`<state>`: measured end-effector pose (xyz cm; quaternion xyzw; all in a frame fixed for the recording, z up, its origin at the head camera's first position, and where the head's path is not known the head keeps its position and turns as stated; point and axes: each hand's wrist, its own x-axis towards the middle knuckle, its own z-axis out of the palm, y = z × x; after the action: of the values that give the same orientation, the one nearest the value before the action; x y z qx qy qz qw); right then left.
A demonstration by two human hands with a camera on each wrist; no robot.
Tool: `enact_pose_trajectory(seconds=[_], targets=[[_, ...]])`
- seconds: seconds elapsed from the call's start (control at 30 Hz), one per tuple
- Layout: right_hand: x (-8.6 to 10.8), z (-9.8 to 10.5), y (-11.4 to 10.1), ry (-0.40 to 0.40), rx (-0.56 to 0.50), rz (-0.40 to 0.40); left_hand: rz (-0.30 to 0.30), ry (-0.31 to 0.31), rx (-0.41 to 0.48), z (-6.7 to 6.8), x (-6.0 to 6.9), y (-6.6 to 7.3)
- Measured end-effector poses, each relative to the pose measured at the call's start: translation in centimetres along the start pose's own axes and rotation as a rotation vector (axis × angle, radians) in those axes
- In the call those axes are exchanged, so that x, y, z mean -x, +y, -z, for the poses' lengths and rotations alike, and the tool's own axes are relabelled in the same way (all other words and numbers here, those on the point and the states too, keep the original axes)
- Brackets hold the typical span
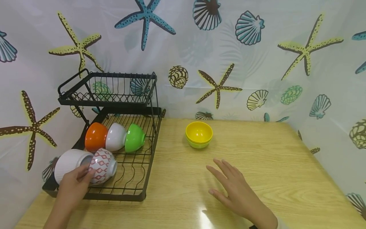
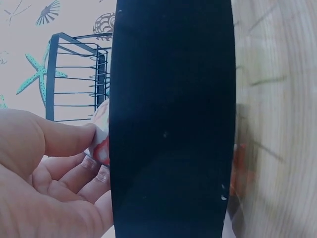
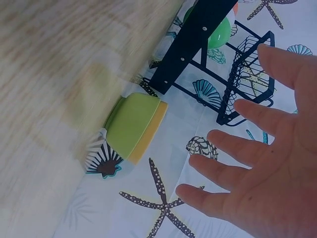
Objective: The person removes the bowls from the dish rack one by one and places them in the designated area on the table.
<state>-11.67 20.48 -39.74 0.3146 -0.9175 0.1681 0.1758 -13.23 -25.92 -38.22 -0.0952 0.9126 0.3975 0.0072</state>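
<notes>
My left hand pinches the rim of a red-patterned white bowl, thumb on one side, at the front left of the black dish rack. That bowl stands on its side against a larger white bowl. In the left wrist view only a bit of the patterned bowl shows past the fingers; a dark bar hides the rest. My right hand hovers over the table with its fingers spread, holding nothing. Beyond it a yellow bowl sits nested in a green bowl.
Behind the patterned bowl, an orange bowl, a white bowl and a bright green bowl stand sideways in a row. The rack's upper tier rises above them. Patterned curtains hang behind the wooden table.
</notes>
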Motion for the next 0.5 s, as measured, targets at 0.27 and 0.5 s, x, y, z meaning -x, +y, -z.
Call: enact_pose_trajectory(seconds=[0.27,0.5], targets=[[0.00,-0.21,-0.01,0.009,0.013,0.017,0.030,-0.017,0.010,0.05,-0.11,0.07],[0.11,-0.28,-0.03,-0.019,0.019,-0.009,0.025,-0.002,0.006,0.04,-0.08,0.07]])
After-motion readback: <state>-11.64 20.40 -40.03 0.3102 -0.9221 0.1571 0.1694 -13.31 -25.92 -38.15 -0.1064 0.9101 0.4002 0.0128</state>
